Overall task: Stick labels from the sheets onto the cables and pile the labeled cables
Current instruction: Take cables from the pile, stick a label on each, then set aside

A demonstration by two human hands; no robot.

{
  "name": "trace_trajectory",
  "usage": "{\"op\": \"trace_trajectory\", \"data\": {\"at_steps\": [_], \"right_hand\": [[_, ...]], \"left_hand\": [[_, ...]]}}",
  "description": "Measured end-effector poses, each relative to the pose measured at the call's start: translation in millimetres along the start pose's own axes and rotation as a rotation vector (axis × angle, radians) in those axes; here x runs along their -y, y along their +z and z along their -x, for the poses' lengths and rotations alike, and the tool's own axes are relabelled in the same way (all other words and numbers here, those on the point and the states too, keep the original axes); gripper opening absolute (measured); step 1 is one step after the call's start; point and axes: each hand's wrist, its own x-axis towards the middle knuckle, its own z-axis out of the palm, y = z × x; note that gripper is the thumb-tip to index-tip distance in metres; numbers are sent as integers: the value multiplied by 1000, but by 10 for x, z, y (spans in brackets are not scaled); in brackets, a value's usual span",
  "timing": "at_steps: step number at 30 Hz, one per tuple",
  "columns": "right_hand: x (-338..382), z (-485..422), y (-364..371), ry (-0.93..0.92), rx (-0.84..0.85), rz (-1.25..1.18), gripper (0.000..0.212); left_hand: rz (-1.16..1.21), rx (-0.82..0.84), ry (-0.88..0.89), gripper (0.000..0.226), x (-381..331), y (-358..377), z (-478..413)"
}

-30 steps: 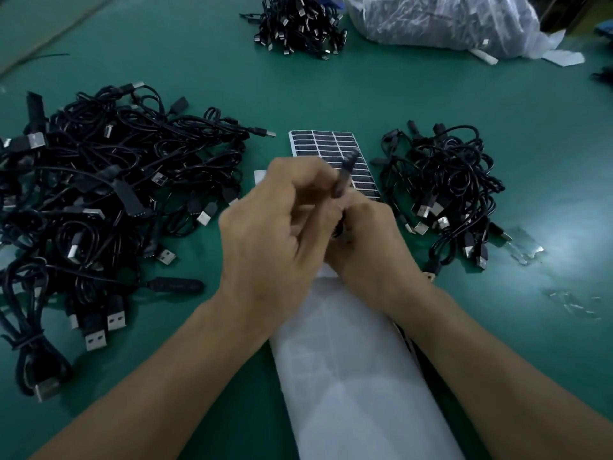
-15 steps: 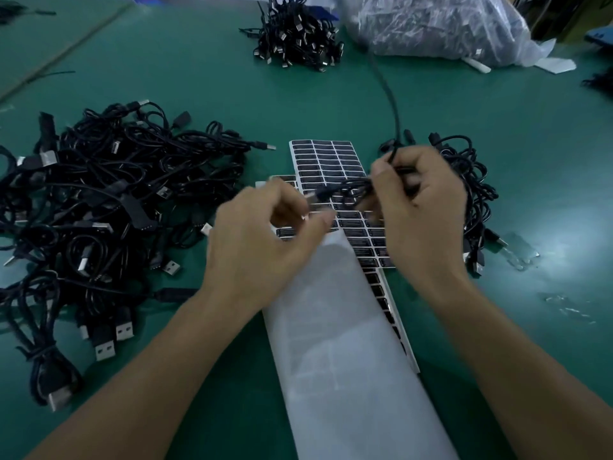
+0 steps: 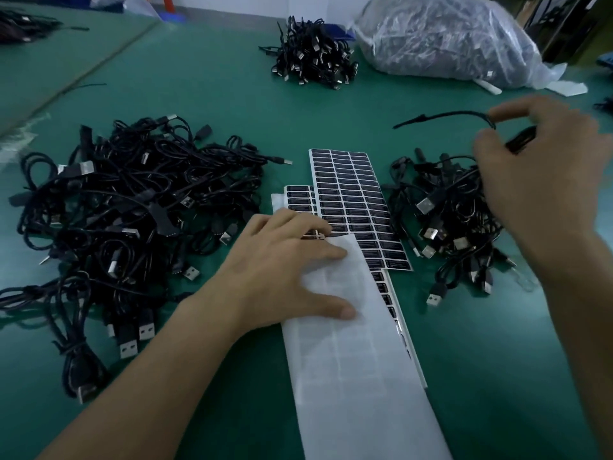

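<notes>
Holding 1 cable (image 3: 444, 116) pinched in my right hand (image 3: 537, 167) over the right-side pile (image 3: 447, 220); left hand (image 3: 282, 270) flat, fingers (image 3: 325, 251) spread, on the label sheet (image 3: 351, 200). Risk: the cable's loose end may snag that pile, scattering cables.

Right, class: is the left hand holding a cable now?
No, the left hand rests flat on the white sheet, while the right hand grips the cable.

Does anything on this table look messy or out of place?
Only slightly: the label sheets lie crooked, one overlapping another, with a white sheet skewed across their near end under the left hand. The right hand holds a cable. Nothing looks spilled or damaged.
</notes>
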Motion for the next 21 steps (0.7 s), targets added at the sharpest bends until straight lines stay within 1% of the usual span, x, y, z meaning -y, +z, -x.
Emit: {"op": "trace_trajectory", "data": {"at_steps": [4,6,9,10,11,13,14,16,18,19,20,21], "right_hand": [[23,-6,-13,7,-78,15,31],[-8,-17,4,29,-12,55,35],[-63,-14,22,104,185,162,48],[-77,-6,33,125,220,185,53],[-84,7,47,136,228,201,56],[-61,58,80,109,181,231,57],[-32,97,96,64,141,247,54],[71,204,137,-84,33,253,46],[230,341,210,-265,-50,175,32],[303,417,263,-353,-34,119,24],[363,504,329,-431,36,67,18],[397,596,401,-491,145,35,16]], "left_hand": [[-15,-68,-91,100,-27,14,-14],[-26,-81,-147,107,-49,14,-17],[-16,-67,-190,113,-45,7,-25],[-16,-74,-197,113,-38,6,-28],[-25,-86,-201,112,-31,5,-32],[-57,-106,-206,107,-29,8,-38],[-68,-110,-205,106,-29,12,-39],[-73,-110,-193,104,-21,18,-40],[-64,-102,-180,102,-11,12,-32],[-59,-101,-176,101,-6,8,-29],[-54,-105,-174,99,-6,8,-26],[-48,-118,-173,96,-15,7,-26]]}}
